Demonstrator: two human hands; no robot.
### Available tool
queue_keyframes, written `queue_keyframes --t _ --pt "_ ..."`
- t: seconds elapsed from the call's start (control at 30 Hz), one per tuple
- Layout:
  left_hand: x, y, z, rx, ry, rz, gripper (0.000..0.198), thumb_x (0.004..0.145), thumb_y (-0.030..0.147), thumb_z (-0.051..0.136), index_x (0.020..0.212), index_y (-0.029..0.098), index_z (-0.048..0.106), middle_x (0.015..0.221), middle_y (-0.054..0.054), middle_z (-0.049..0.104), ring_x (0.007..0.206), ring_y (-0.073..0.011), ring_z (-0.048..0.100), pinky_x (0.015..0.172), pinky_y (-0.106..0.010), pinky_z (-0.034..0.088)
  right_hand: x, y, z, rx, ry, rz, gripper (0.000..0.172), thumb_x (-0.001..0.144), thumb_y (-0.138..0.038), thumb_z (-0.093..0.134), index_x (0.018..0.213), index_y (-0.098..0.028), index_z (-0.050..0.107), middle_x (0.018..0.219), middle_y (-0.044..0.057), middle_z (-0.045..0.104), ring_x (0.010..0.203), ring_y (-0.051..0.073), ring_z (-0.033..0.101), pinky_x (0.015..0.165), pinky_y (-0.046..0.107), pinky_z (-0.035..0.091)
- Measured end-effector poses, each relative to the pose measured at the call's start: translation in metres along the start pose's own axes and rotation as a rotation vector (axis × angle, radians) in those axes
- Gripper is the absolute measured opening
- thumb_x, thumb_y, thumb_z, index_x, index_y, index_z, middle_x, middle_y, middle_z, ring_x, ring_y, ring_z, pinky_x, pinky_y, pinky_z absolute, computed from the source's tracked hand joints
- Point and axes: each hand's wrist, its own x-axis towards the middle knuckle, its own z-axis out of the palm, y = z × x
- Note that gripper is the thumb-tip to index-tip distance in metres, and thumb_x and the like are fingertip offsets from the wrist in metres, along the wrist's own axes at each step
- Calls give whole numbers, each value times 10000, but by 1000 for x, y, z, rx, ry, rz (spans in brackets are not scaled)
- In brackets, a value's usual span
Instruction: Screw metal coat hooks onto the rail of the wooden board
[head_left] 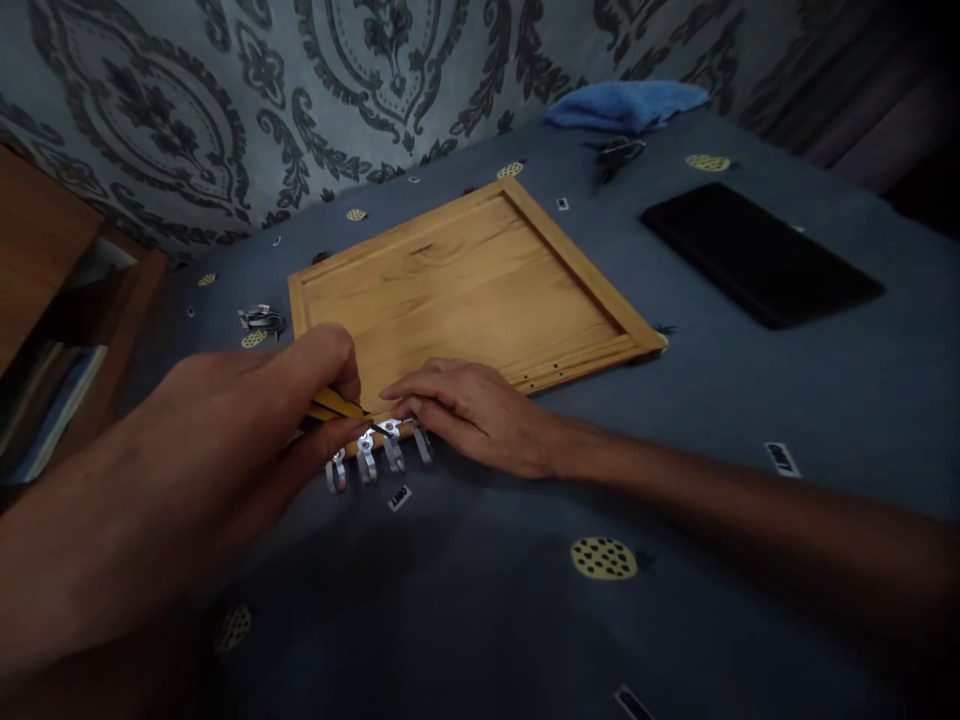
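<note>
A framed wooden panel [442, 290] lies on the bed or table cover, a row of silver metal hooks [366, 458] along its near edge. My left hand [300, 390] is closed around a yellow-handled screwdriver [334, 405], whose thin dark tip reaches down to the hooks' screw plates. Just right of the tip, my right hand [480, 415] lies across the panel's near edge, fingers stretched out and fingertips beside the hooks. The rightmost hook is partly hidden by this hand. Small dark holes dot the panel edge to the right of my right hand.
A dark tablet-like slab [757, 250] lies at the right. Behind it are black scissors [615, 155] and a blue cloth [630, 103]. Loose metal hooks [261, 320] sit left of the panel. A wooden shelf unit [142, 300] with books stands at the left edge.
</note>
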Motion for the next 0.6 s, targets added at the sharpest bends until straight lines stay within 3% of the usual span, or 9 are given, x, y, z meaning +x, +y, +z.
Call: queue_keyframes --t 0.37,0.5,0.6 --pt "-3 1 1 80 25 -69 147 860 398 590 904 283 510 514 102 396 365 -63 283 362 -213 105 1 1 1 -2 5 10 299 1000 -188 430 1184 -142 662 1027 96 728 965 218 660 881 385 491" --pt "1 2 -1 -22 -21 -10 87 874 282 583 903 276 501 589 112 492 411 -46 375 384 -186 185 0 2 1 -11 12 3 291 1003 -192 443 1197 -158 657 1026 82 735 967 210 663 874 375 496" --pt "1 4 -5 -96 -34 -63 81 871 265 614 897 270 537 655 118 574 469 -38 464 417 -157 261 0 2 1 -14 14 1 292 998 -190 447 1197 -148 657 1027 87 737 968 214 664 871 377 501"
